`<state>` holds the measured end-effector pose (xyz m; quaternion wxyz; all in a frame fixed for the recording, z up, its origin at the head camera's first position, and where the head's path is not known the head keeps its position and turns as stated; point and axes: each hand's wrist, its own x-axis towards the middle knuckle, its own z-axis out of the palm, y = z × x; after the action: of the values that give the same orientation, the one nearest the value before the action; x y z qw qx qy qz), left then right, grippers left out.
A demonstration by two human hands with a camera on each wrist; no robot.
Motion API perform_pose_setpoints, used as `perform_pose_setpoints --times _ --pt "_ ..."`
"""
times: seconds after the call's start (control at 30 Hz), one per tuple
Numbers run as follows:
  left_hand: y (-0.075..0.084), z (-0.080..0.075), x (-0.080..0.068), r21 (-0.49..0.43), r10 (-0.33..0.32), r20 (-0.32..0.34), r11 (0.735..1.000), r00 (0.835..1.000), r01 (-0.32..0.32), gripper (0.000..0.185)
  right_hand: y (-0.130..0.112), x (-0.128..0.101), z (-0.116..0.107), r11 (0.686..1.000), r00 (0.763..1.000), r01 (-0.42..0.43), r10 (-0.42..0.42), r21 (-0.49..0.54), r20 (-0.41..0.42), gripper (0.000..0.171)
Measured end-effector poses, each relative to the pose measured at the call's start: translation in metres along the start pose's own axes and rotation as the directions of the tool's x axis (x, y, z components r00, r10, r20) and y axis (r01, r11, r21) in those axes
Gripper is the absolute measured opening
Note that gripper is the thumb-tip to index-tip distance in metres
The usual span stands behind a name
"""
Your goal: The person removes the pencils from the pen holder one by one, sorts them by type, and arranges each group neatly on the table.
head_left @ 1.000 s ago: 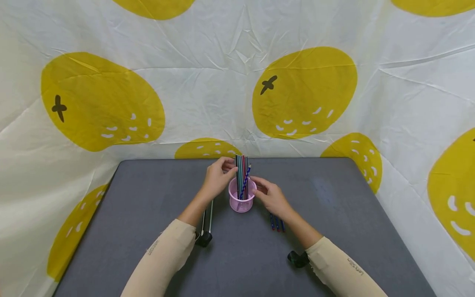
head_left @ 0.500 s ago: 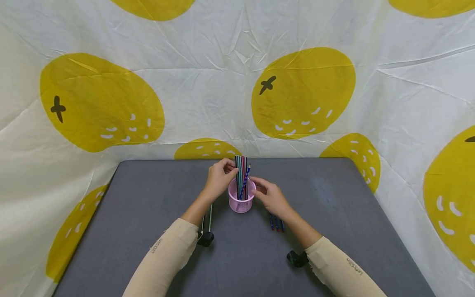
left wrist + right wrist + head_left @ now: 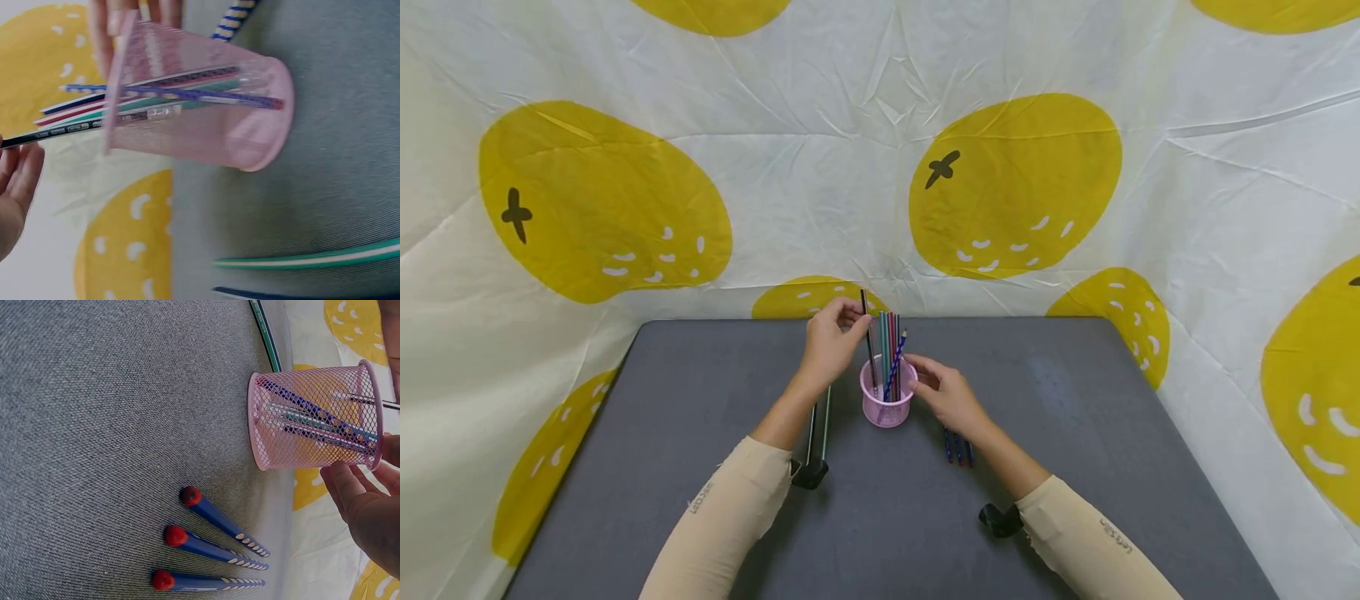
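Note:
In the head view a pink mesh pencil cup stands on the grey table. At its right side my right hand holds the rim, fingers behind and thumb in front. My left hand pinches a black pencil near its upper end. That pencil rises higher than the others, its lower end still inside the cup. Green, red and dark pencils stand bunched in the cup, with a blue dotted pencil leaning across them.
Left of the cup, a green striped pencil and a dark one lie on the table. Three blue pencils with red ends lie to the right, partly under the right forearm. A lemon-print cloth hangs behind the table's far edge.
My left hand has moved up and left, drawing the black pencil apart from the bunch and higher. The right hand and the cup have stayed nearly still.

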<state>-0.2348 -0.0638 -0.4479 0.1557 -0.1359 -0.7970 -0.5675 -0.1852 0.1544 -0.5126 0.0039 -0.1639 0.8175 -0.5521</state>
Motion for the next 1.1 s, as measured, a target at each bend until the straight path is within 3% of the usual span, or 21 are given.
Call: perform_pose_setpoints --times 0.2,0.43,0.57,0.7,0.83,0.97,1.1 --pt "0.027 -0.018 0.007 -0.186 0.04 -0.059 0.981 0.997 -0.051 0.016 0.001 0.0 -0.001 1.0 1.0 -0.004 0.005 -0.007 0.008 0.043" --pt "0.051 -0.047 0.012 -0.212 0.126 -0.144 0.965 0.981 -0.155 0.018 0.002 0.002 -0.001 1.0 1.0 0.0 0.0 0.001 0.002 0.043" --pt "0.051 -0.063 0.012 -0.165 0.112 -0.158 0.976 0.981 -0.138 0.019 0.002 0.002 0.0 1.0 1.0 -0.004 0.004 0.0 0.004 0.043" --pt "0.041 -0.077 0.009 -0.027 0.05 -0.13 0.998 0.99 -0.054 0.018 0.003 0.003 0.001 1.0 1.0 -0.009 0.009 -0.013 0.001 0.043" --pt "0.022 -0.086 0.004 0.042 -0.052 -0.074 0.998 0.996 0.055 0.018 0.002 0.003 0.002 1.0 1.0 -0.024 0.024 -0.02 -0.003 0.043" --pt "-0.006 -0.09 -0.005 0.111 -0.164 -0.013 0.98 0.986 0.165 0.02 0.0 0.002 0.002 1.0 1.0 -0.026 0.026 -0.017 -0.002 0.044" --pt "-0.038 -0.091 -0.017 0.256 -0.23 0.025 0.942 0.973 0.216 0.02 0.0 0.002 0.001 1.0 1.0 -0.012 0.012 -0.015 -0.005 0.044"
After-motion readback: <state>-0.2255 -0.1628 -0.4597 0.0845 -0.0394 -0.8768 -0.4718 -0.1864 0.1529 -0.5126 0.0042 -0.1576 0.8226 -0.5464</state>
